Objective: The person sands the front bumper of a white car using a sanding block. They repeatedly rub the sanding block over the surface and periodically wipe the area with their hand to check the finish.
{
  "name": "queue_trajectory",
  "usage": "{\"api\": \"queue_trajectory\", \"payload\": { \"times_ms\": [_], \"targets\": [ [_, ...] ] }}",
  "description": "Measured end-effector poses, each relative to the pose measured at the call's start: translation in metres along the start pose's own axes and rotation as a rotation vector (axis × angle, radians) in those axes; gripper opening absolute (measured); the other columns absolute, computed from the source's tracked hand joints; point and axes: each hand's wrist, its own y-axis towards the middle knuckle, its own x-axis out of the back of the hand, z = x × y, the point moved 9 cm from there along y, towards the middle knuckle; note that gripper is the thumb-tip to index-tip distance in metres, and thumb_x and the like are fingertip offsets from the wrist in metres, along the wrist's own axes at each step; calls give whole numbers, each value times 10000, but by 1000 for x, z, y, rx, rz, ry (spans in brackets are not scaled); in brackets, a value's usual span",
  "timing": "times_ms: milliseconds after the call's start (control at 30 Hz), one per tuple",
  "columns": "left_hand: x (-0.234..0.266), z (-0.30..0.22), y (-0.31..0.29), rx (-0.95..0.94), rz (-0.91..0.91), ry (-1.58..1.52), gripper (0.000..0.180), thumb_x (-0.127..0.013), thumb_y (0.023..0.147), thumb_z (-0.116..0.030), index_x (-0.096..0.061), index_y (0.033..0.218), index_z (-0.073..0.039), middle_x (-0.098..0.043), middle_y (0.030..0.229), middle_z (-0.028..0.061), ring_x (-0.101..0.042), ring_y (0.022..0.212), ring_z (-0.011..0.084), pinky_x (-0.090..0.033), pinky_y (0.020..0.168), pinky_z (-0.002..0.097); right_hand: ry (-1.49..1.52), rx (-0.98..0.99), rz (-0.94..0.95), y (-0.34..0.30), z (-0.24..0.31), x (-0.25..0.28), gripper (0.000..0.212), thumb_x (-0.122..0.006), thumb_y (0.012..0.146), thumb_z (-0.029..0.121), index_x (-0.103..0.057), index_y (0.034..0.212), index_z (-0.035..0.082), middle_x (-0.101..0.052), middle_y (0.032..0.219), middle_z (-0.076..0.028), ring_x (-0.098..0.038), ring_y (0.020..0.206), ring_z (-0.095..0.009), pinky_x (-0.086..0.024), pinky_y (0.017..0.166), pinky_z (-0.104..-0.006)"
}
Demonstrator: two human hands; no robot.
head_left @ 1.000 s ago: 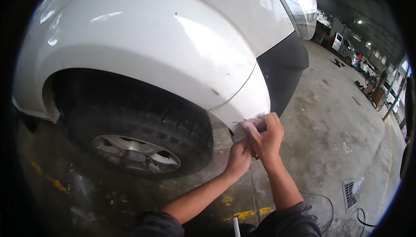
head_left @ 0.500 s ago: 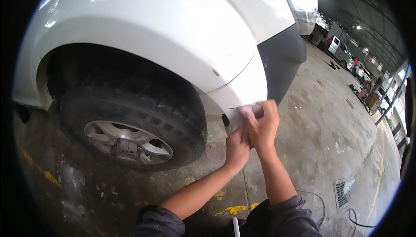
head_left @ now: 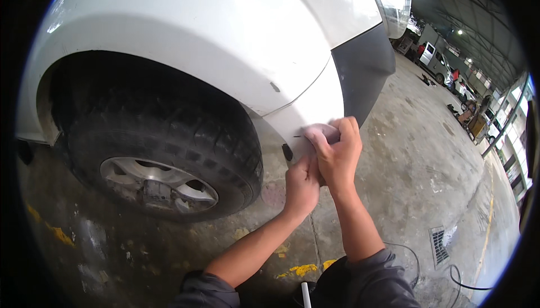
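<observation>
A white car bumper corner [head_left: 315, 105] ends beside the wheel arch, with a dark chipped patch [head_left: 287, 151] near its lower edge. My right hand [head_left: 341, 159] is closed on a pinkish-grey pad [head_left: 326, 132], its thumb on top, and presses the pad to the corner's surface. The pad looks like sandpaper, though its kind is not certain. Just below and to the left, my left hand [head_left: 302, 187] grips the bumper's lower edge. Its thumb shows in front, while the other fingers are mostly hidden. The two hands touch or nearly touch.
A large black tyre [head_left: 236, 162] with a silver rim stands left of my hands. Dark grey trim [head_left: 363, 77] adjoins the bumper. On the concrete floor are a drain grate [head_left: 440, 245] and a black cable [head_left: 461, 282]. Other vehicles, including a van [head_left: 433, 60], stand far right.
Both hands have shifted slightly up and left in the view. The car and floor have moved a little too, as the view shifted. The right hand still holds the pad against the bumper.
</observation>
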Motion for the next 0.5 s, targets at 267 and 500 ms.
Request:
{"api": "queue_trajectory", "payload": {
  "times_ms": [267, 500],
  "targets": [
    [-6, -19, 1, -13, 26, -31, 370, -520, 1119, -255, -647, 952, 49, -628, 732, 44, -576, 663, 94, -479, 581, 294, 7, 1, 42, 8, 11, 2, 441, -914, 749, 294, -633, 850, -30, -609, 908, -155, -596, 798, -300, -510, 723, -407],
    [-13, -3, -3, 33, 31, -63, 337, -529, 1114, -240, -638, 969, 45, -602, 717, 15, -534, 639, 64, -464, 574, 289, 6, -45, 106, 6, -5, 0, 446, -890, 762, 313, -642, 896, -33, -603, 922, -154, -590, 790, -310, -506, 719, -411]
  ]
}}
